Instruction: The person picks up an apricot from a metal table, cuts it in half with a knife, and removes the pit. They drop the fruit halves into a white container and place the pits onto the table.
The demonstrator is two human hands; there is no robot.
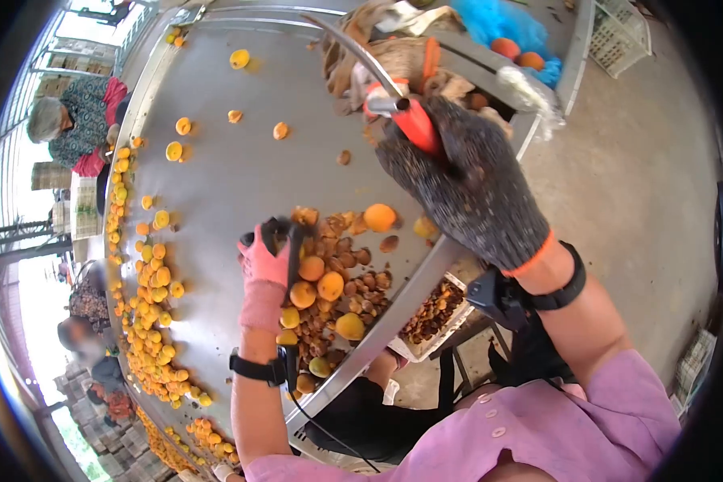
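Right hand (466,189), grey knit glove, is clamped on a red-handled knife (414,120), curved blade pointing up over the steel tabletop (233,177). Left hand (267,269), pink glove, is curled round a dark object (285,233), can't tell what, right beside the apricots (321,287) and pits (365,281) at the near edge.

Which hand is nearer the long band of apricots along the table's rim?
Left. The left hand lies beside the pit heap, between it and the band of apricots; the right hand, gripping a knife, is beyond the heap.
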